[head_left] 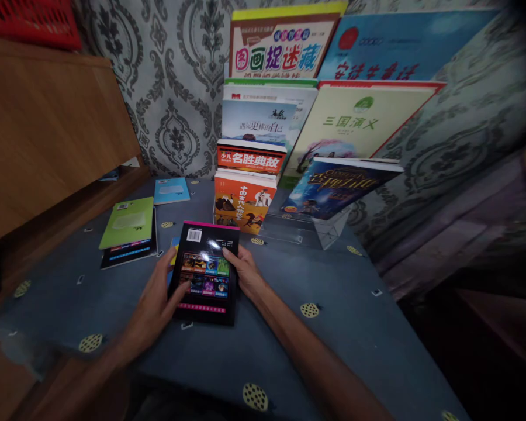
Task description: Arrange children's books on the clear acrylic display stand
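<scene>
Between my two hands is a black book with a pink top edge, a barcode and rows of small colour pictures. My left hand grips its left side, thumb lying on the cover. On the right side, my right hand holds the edge with its thumb on the cover and its fingers hidden behind. A bit of a blue and yellow item shows behind the book by my left fingers. To the left lie a green book and, partly under it, a dark book.
A clear stand at the back holds several upright books, among them an orange book and a dark blue book. A light blue booklet lies by the patterned wall. A wooden cabinet borders the cloth-covered table at left.
</scene>
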`<state>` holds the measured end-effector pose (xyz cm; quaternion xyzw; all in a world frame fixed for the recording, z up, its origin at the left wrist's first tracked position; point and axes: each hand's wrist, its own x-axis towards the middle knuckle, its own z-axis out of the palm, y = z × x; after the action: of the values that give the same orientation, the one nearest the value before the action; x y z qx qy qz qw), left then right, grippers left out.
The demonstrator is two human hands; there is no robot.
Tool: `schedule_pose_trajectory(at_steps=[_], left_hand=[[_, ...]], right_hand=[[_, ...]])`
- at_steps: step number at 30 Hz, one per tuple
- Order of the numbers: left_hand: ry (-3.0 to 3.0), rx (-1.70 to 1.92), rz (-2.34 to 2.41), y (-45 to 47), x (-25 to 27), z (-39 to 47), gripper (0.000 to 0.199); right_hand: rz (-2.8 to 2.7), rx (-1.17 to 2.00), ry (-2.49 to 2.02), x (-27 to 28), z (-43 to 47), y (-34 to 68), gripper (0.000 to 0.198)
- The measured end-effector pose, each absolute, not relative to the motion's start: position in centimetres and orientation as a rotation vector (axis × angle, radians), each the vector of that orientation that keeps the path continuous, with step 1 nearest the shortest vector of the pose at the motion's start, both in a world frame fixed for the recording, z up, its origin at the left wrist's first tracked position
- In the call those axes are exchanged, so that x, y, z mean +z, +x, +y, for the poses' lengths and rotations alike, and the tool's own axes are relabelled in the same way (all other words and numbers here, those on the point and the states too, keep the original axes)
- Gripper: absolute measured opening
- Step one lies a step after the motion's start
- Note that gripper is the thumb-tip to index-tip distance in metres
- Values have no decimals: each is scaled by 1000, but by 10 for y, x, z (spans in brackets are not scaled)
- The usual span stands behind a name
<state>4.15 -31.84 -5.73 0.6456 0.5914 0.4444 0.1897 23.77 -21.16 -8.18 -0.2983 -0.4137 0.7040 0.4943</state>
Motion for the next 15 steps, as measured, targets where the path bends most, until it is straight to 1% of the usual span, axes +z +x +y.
schedule_pose_trajectory(at_steps=[2,3,6,11,15], left_hand=[[1521,1300,1580,43,-54,-303,74],[1400,1273,1492,44,-54,-296,74],[1214,1167,1282,52,-55,-285,66],[1397,1283,1411,64,-57,-288,48],[1435,1310,1423,65,-59,-290,43]], right_hand=[[-991,1699,-721,-81,-215,239,48],[-985,1695,-720,-80,-217,240,49],[-989,1655,-724,-81,-219,240,51],[-1054,1547,-746,-84,-223,242,48],[-1060,1508,-745,-85,-225,241,53]])
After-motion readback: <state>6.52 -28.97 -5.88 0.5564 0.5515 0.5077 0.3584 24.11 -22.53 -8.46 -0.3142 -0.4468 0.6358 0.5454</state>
